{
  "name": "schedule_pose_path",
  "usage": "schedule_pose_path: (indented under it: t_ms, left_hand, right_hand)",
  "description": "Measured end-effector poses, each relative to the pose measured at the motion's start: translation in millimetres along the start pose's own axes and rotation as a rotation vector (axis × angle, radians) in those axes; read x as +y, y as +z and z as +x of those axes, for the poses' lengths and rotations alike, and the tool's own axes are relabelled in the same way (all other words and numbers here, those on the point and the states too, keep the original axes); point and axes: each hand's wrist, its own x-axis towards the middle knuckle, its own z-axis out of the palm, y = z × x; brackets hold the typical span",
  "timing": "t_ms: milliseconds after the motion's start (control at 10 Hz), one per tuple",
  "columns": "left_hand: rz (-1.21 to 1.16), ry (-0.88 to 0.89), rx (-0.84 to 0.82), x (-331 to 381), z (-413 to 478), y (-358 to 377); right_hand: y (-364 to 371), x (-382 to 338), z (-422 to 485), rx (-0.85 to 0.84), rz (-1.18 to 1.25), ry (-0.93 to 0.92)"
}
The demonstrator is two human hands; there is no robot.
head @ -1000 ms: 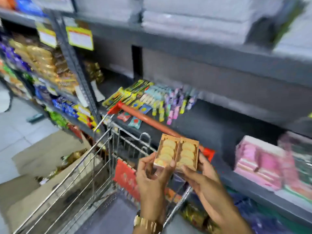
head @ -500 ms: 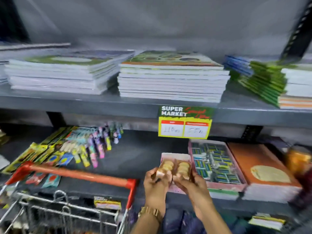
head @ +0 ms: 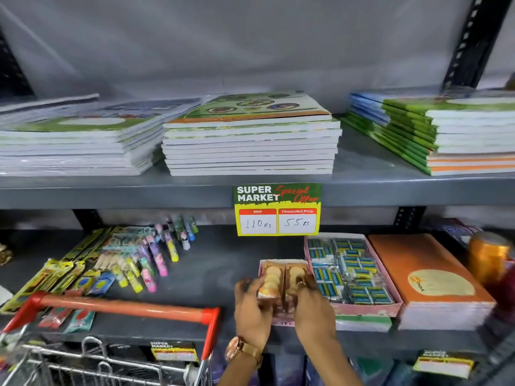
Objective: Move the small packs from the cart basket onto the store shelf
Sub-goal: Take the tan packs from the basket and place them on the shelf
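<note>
Presently we hold two small tan packs (head: 282, 284) side by side, left hand (head: 252, 310) and right hand (head: 313, 307) each clenched on one, just above the grey metal shelf (head: 211, 271), long axes pointing rearward.

Grey shelf (head: 195, 263). Red-orange cart handle (head: 122, 306) with brighter red ends. Tan packs (head: 281, 282) patterned with rows of pale yellow rounds. Pink box (head: 362, 307) full of blue-and-yellow packets. Orange pad (head: 423, 277) with a cream circle. Price tag (head: 277, 208): green top with white and red lettering, yellow below, white price panels under red bars. Green-covered books (head: 250, 135), white page edges. Gold watch (head: 242, 351). Pens (head: 156, 257) in pink, yellow, purple.
</note>
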Motion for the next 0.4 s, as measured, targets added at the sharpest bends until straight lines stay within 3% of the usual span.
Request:
schedule_pose_path:
  t_ms: [100, 400]
  left_hand:
    - [0.236, 0.035, -0.085, 5, -2, -4]
    - [0.552, 0.128, -0.104, 23, 1, -10]
  right_hand:
    - [1, 1, 3, -0.011, -0.114, -0.026]
    - [3, 2, 2, 0.015, -0.202, -0.095]
